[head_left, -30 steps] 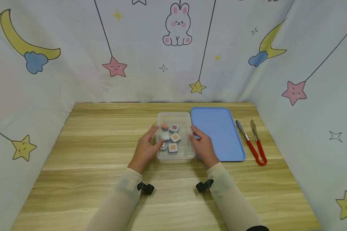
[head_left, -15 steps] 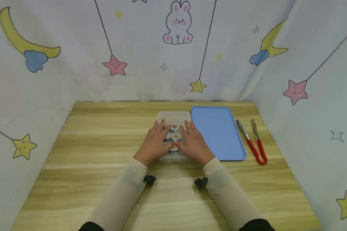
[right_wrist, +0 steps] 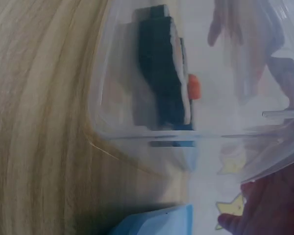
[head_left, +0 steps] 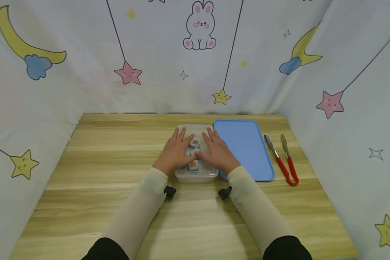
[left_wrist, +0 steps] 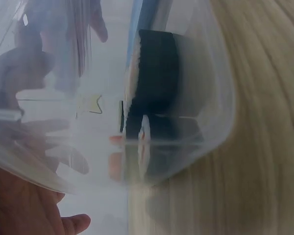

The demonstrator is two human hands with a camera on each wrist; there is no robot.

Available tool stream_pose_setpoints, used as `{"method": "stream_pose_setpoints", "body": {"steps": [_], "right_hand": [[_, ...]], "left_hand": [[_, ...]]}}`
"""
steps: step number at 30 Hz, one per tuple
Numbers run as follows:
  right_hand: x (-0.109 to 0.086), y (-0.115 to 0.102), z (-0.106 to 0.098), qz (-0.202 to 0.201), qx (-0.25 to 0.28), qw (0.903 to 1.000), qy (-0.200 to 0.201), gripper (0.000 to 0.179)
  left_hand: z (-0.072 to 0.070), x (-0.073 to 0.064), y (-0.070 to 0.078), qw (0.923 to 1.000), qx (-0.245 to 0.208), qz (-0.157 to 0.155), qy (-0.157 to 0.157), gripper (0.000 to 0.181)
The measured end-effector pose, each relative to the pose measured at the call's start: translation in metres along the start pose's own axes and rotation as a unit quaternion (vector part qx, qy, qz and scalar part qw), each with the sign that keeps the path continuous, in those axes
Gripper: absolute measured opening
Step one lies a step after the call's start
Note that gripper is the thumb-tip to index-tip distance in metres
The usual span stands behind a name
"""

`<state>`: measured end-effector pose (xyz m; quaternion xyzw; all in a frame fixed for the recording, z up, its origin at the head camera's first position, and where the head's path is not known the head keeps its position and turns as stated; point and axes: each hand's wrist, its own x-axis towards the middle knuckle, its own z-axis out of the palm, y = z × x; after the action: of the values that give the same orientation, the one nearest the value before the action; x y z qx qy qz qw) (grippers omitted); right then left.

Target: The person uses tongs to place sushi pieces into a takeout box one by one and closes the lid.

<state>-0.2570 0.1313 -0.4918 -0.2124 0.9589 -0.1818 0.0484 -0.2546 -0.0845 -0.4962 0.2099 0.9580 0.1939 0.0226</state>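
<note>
A clear lidded plastic box [head_left: 196, 176] stands on the table, holding several sushi pieces [head_left: 193, 165] with white tops and dark sides. Across the left part of its lid lies my left hand [head_left: 175, 151], fingers straight and spread. My right hand [head_left: 218, 153] rests the same way on the right part, and the two thumbs nearly meet in the middle. Some pieces are hidden beneath the hands. Through the box wall, the left wrist view gives the dark side of a sushi piece [left_wrist: 159, 71]; an orange-topped piece [right_wrist: 194, 87] shows in the right wrist view.
Right beside the box lies a blue rectangular tray [head_left: 242, 148]. Farther right are metal tongs with red handles [head_left: 291, 173], their arms spread apart. A white curtain [head_left: 162, 90] with cartoon prints hangs behind the wooden table [head_left: 117, 155] and at both sides.
Both hands have left the sides of the box and come onto its lid. Over the last half second they have slid a little forward, away from the body.
</note>
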Motion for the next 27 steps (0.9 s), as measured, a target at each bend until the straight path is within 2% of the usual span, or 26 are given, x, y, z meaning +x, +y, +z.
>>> {"method": "stream_pose_setpoints", "body": {"steps": [5, 9, 13, 18, 22, 27], "right_hand": [[0.003, 0.001, 0.000, 0.000, 0.002, 1.0000, 0.008, 0.089], [-0.001, -0.003, -0.002, -0.004, -0.005, 0.9999, 0.011, 0.088], [-0.016, -0.014, -0.005, -0.033, -0.015, 0.9993, 0.012, 0.085], [-0.032, -0.026, 0.001, -0.070, -0.028, 0.9972, -0.003, 0.090], [-0.034, -0.029, 0.009, -0.070, -0.043, 0.9965, 0.016, 0.094], [-0.033, -0.028, 0.013, -0.073, -0.040, 0.9959, 0.036, 0.092]], "left_hand": [[0.000, 0.004, -0.003, 1.0000, 0.005, -0.004, 0.007, 0.082], [-0.004, -0.004, -0.001, 0.9998, 0.010, 0.004, 0.019, 0.081], [-0.005, -0.020, 0.007, 0.9988, 0.014, 0.034, 0.033, 0.080], [0.006, -0.034, 0.015, 0.9962, 0.042, 0.074, 0.021, 0.079], [0.012, -0.035, 0.017, 0.9948, 0.058, 0.078, 0.032, 0.071], [0.013, -0.035, 0.016, 0.9956, 0.053, 0.069, 0.033, 0.073]]}}
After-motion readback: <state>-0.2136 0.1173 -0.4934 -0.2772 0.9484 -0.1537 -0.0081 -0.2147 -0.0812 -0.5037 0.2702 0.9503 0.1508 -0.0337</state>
